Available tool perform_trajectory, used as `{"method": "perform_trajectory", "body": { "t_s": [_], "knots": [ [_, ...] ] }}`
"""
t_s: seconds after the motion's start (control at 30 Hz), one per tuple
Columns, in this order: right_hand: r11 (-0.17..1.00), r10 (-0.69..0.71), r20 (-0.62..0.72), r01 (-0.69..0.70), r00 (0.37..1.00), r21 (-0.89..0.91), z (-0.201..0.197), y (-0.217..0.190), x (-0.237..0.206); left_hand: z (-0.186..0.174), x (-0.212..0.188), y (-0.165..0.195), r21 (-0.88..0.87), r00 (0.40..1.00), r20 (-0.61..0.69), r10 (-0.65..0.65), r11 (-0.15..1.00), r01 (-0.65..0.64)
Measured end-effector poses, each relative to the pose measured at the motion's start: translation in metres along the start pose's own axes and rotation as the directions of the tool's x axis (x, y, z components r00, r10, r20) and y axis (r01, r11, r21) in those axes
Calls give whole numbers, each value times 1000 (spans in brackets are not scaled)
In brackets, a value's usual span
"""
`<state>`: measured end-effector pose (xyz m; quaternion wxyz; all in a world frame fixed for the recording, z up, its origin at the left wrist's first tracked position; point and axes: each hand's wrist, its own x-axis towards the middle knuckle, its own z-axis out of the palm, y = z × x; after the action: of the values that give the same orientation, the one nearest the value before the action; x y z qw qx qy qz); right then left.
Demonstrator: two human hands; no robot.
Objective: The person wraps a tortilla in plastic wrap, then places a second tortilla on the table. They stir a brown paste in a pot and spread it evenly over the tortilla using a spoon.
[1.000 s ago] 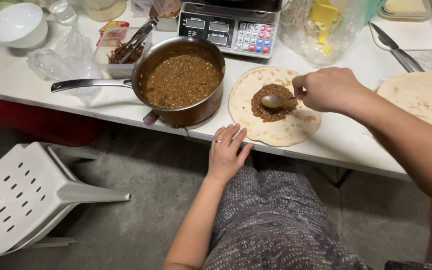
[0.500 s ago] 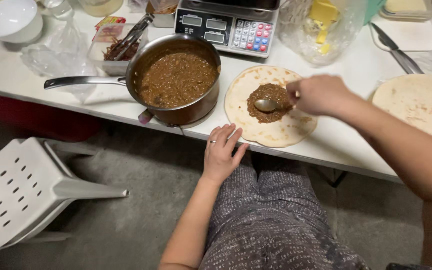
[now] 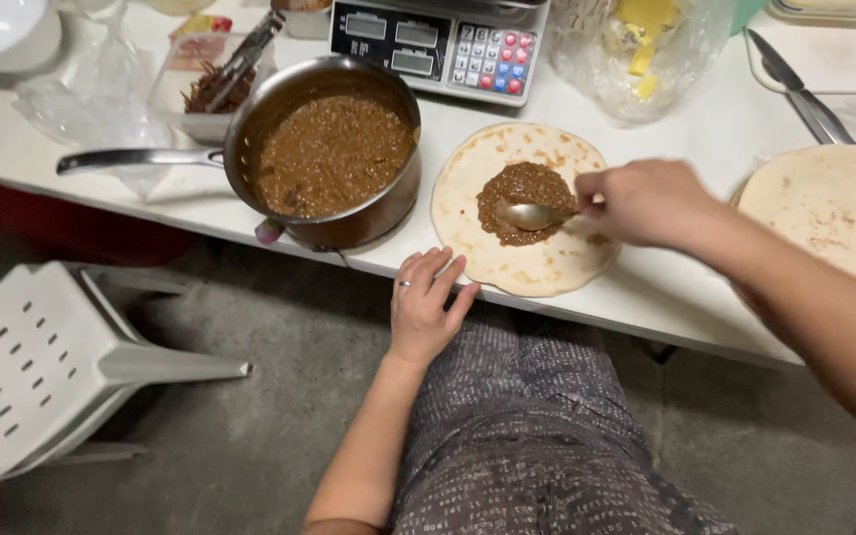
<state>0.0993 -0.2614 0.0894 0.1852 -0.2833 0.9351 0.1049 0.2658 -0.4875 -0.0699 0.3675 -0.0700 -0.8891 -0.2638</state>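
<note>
right hand (image 3: 646, 203) closed around the handle of a metal spoon (image 3: 532, 214), bowl of the spoon pressed into the mound of brown minced filling (image 3: 524, 201) at the centre of a round flatbread (image 3: 522, 210) lying on the white table (image 3: 666, 297). compared with a second ago, spoon bowl shifted only a little within the mound, from its middle toward its lower right part; filling spread slightly wider, still confined to the centre, with a broad bare margin all round. judged as spreading under way rather than fresh scooping, since spoon stays down on the bread, not over the pot.

left hand (image 3: 426, 302) open and holding nothing, fingers loosely splayed over the near table edge, just beside the flatbread's lower left rim, much as half a second back.

steel saucepan (image 3: 329, 149) of the same brown filling just left of the flatbread, long handle pointing left, still nearly full. second flatbread (image 3: 829, 213) plain and unfilled at far right, partly behind the right forearm. behind: kitchen scale with coloured keys (image 3: 438, 45), clear plastic bag with yellow pieces (image 3: 636, 50), knife (image 3: 795, 84), small tray with tongs (image 3: 215, 79). white plastic chair (image 3: 42, 367) on the floor at lower left.
</note>
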Motion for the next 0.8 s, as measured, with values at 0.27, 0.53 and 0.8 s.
{"method": "perform_trajectory", "body": {
  "t_s": [0.27, 0.53, 0.8],
  "knots": [
    [993, -119, -183, 113, 976, -43, 11, -3, -3, 10, -4, 1, 9, 998, -54, -10, 1000, 11],
    [997, -63, -352, 70, 934, 8, 20, 24, -15, 1, 1, 5, -30, 998, -51, -35, 999, 33],
    [911, 224, -15, -203, 975, 360, 65, 22, -34, -3, 6, 3, -82, 997, -52, -62, 995, 57]
  ]
}}
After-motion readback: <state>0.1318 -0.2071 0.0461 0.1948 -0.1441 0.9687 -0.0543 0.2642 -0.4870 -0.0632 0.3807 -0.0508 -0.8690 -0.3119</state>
